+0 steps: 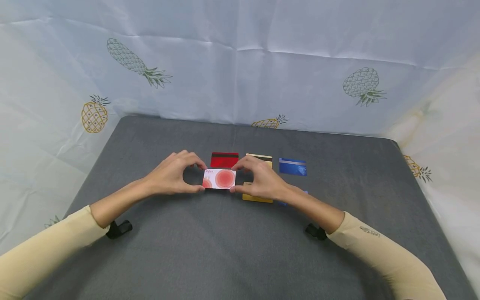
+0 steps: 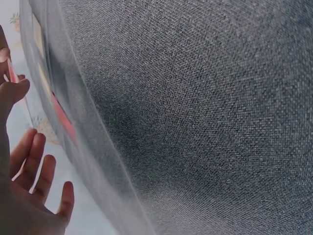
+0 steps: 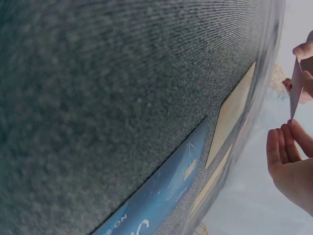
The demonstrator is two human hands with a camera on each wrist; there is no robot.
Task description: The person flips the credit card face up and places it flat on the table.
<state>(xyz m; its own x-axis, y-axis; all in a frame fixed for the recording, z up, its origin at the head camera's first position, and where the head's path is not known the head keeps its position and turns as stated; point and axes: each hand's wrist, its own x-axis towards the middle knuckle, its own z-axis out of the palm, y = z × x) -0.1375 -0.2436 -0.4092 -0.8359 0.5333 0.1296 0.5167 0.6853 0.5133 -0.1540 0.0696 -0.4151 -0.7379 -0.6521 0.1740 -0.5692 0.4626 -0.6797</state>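
Observation:
A white card with pink circles point(image 1: 219, 179) is held between both hands, and the wrist views show it raised off the table. My left hand point(image 1: 170, 174) pinches its left edge with thumb and forefinger, the other fingers spread in the left wrist view. On the card's right edge my right hand point(image 1: 264, 179) has a like pinch. Behind the held card lies a red card point(image 1: 224, 160) with a black stripe. The right hand partly covers an upper gold card point(image 1: 264, 157) and a lower gold card point(image 1: 258, 199).
Right of the gold cards lies a blue card point(image 1: 292, 166) with a silver stripe. The right forearm mostly hides another blue card point(image 3: 161, 191) nearer the front. All lie on a grey cloth-covered table point(image 1: 210, 250), before a pineapple-print curtain point(image 1: 232, 83).

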